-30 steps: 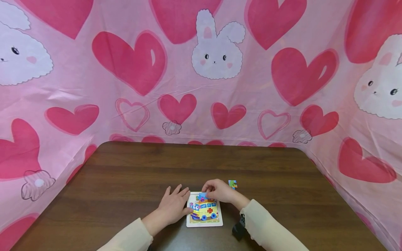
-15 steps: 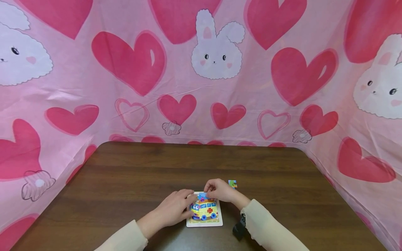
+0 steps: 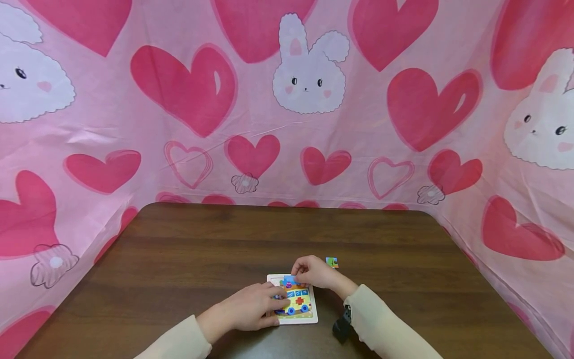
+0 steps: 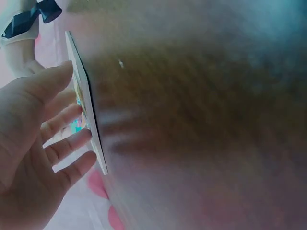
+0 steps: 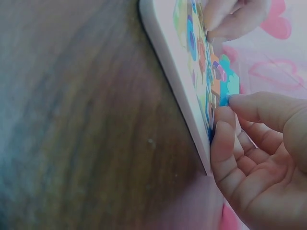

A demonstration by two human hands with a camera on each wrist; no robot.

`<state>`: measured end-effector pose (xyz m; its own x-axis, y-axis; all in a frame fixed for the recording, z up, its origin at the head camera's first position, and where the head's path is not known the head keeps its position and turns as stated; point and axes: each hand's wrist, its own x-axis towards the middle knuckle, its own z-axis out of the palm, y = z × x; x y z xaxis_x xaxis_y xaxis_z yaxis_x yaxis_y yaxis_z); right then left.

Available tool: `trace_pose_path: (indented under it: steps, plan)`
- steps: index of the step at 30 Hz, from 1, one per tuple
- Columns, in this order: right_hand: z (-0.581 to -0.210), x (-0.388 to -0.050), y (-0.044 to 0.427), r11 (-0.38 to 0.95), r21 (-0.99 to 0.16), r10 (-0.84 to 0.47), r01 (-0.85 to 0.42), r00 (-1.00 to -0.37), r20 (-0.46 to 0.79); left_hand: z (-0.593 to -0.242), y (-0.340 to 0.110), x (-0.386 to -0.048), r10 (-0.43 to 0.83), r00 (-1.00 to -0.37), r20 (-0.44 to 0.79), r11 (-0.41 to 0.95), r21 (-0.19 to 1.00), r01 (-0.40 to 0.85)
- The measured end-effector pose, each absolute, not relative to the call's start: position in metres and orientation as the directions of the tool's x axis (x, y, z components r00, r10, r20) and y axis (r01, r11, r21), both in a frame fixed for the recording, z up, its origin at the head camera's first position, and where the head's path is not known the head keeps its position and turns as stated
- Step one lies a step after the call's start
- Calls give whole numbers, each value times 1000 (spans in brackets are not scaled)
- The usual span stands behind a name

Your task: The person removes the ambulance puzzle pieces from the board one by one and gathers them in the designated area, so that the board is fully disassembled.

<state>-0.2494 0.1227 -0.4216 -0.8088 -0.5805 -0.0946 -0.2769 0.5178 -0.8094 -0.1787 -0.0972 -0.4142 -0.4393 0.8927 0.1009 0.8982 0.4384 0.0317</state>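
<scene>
A white-rimmed puzzle board (image 3: pixel 296 321) with a yellow ambulance picture (image 3: pixel 299 301) lies flat on the table. My left hand (image 3: pixel 251 307) rests its fingers, spread and nearly straight, on the board's left part, covering the ambulance's front. In the left wrist view those fingers (image 4: pixel 72 146) reach over the board's edge (image 4: pixel 88 96). At the upper right of the board, my right hand (image 3: pixel 312 272) pinches a puzzle piece (image 5: pixel 231 80) between thumb and fingers. That piece is blue with a bit of orange and pink, and it stands tilted up from the board in the right wrist view.
A loose green and blue puzzle piece (image 3: pixel 332 262) lies on the brown wooden table (image 3: pixel 215 239) just beyond my right wrist. A pink cloth with hearts and rabbits (image 3: pixel 309 89) hangs around the table's back and sides.
My left hand has shifted from the board's upper left edge right and nearer to me, onto the ambulance's front. My right hand moved slightly right at first, then stayed, still pinching the piece.
</scene>
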Motion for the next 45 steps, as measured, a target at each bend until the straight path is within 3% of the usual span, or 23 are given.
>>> trace_pose_path:
  steps: [22, 45]
  plan:
    - [-419, -245, 125, 501, -841, -548, -206, -828, -124, -411, -93, -174, 880, -469, 75, 473, -42, 880]
    - [-424, -243, 132, 428, -888, -575, -168, -809, -124, -406, -91, -173, 857, -514, 30, 513, 50, 857]
